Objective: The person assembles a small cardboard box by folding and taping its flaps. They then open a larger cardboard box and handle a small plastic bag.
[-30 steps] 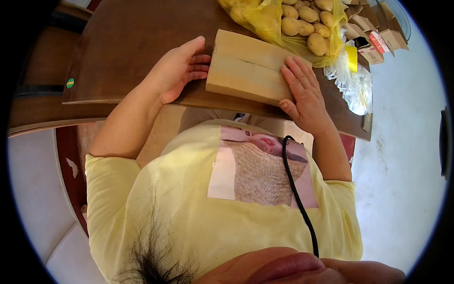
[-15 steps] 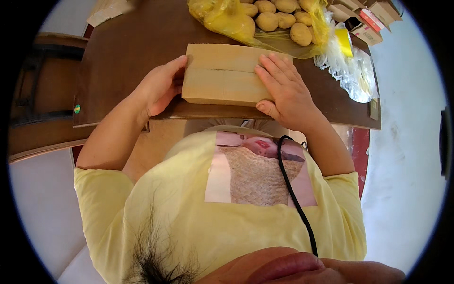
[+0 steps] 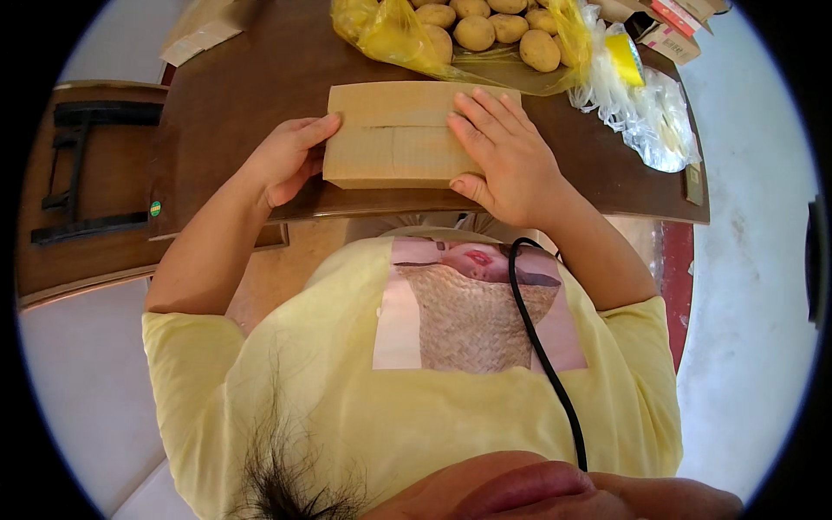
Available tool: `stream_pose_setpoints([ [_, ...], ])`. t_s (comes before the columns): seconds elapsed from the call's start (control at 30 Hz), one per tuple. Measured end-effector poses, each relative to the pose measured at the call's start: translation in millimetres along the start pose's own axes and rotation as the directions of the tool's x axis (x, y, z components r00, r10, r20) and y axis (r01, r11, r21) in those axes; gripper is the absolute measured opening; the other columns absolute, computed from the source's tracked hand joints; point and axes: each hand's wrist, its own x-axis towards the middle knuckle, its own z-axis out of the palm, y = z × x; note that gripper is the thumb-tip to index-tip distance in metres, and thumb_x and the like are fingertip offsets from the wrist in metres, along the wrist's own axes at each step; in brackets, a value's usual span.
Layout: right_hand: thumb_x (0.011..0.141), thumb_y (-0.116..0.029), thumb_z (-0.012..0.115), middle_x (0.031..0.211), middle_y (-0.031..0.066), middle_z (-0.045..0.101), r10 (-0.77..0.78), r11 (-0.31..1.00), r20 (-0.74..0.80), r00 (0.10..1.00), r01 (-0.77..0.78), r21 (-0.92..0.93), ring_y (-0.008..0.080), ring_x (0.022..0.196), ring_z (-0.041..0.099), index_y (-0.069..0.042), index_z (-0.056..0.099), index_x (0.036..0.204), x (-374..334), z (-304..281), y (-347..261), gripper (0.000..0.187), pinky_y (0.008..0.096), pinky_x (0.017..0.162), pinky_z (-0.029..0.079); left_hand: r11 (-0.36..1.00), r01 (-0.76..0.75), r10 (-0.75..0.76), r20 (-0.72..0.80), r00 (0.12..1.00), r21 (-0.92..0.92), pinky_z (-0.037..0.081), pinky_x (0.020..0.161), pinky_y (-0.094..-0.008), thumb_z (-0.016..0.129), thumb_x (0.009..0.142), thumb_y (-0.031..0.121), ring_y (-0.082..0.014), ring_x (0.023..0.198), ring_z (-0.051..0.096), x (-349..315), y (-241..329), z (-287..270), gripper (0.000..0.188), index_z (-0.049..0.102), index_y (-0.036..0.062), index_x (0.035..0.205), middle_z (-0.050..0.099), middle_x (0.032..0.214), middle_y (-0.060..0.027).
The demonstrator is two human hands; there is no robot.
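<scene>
A flat, closed brown cardboard box (image 3: pixel 394 147) lies near the front edge of the brown table, with a short dark seam line across its top. At the box's left end is my left hand (image 3: pixel 290 160), its thumb on the upper edge and its fingers curled against the side, partly hidden. My right hand (image 3: pixel 507 156) rests on the right part of the top, palm down. Its fingers stretch toward the far edge, close together, and its thumb lies near the front edge.
Behind the box sits a yellow plastic bag (image 3: pixel 381 39) of several potatoes (image 3: pixel 475 33). Right of it are clear plastic bags (image 3: pixel 654 130) and a yellow tape roll (image 3: pixel 626 59). Small cartons (image 3: pixel 672 42) stand at the far right corner, another cardboard box (image 3: pixel 206 30) at far left. A chair (image 3: pixel 43 251) is left.
The box and both hands appear slightly further left, while the whole view has shifted a little. My left thumb now reaches the box's upper edge lower down. The seam on top looks shorter.
</scene>
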Motion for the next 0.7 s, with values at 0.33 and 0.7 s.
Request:
stream_pose_setpoints([
  [0.33,0.1,-0.031,0.044,0.136,0.017,0.05,0.535,-0.038,-0.161,0.829,0.213,0.976,0.0276,0.132,0.042,0.003,0.045,0.135,-26.3,4.8,44.5,0.049,0.0392,0.112,0.03,1.0,-0.015,0.013,-0.09,0.996,-0.022,0.043,0.098,-0.0349,0.056,0.097,0.028,-0.0197,0.109,0.057,6.7,-4.6,8.5,0.039,0.058,-0.0012,0.123,0.062,0.119,-0.0105],
  [0.7,0.095,-0.021,0.053,0.085,0.0039,0.06,0.798,-0.202,0.151,0.583,0.023,0.979,0.0133,0.076,0.054,-0.003,0.062,0.095,-58.0,21.7,72.7,0.019,0.0279,0.068,0.046,0.998,0.006,-0.018,-0.209,0.978,-0.061,0.04,0.102,-0.0353,0.052,0.098,0.031,-0.02,0.12,0.053,1.3,-7.9,8.2,0.043,0.051,0.0054,0.133,0.058,0.13,-0.0063],
])
